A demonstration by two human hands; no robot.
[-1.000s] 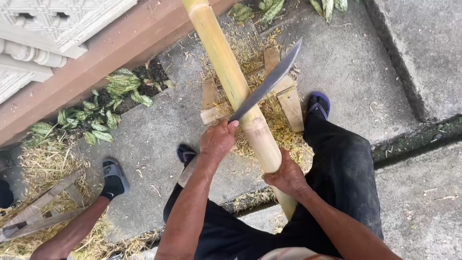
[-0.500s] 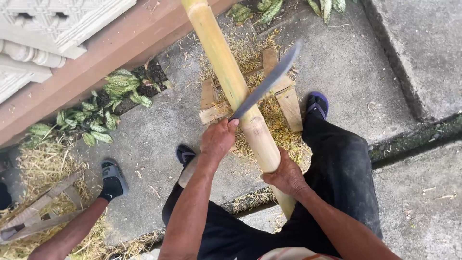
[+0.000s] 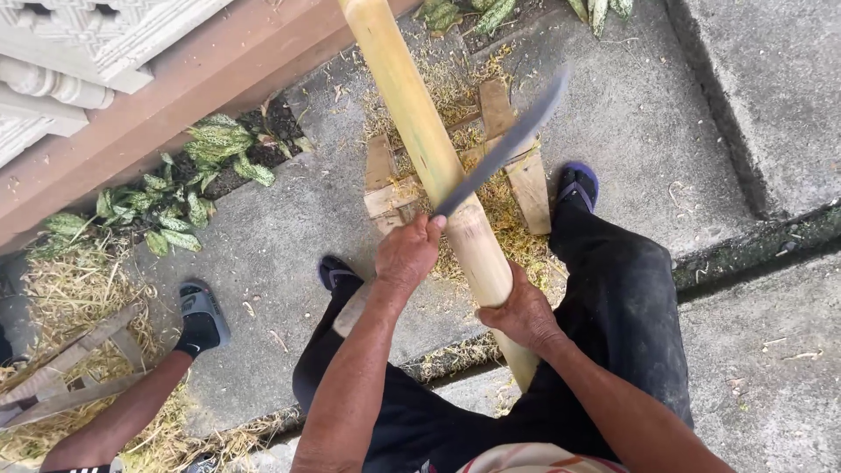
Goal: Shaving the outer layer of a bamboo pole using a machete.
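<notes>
Two hands work one bamboo pole [image 3: 429, 149] — the left hand [image 3: 408, 254] has its fingers curled tight around a knife [image 3: 504, 144], blade crossing the pole just above them; the right hand [image 3: 524, 314] wraps the pole lower down, over a wooden stand [image 3: 531, 186].

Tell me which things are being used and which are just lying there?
In use:
long yellow-green bamboo pole
long dark metal knife
low wooden stand
left hand
right hand

Lying about:
green leafy plants
dry straw pile
another person's sandalled foot
</notes>
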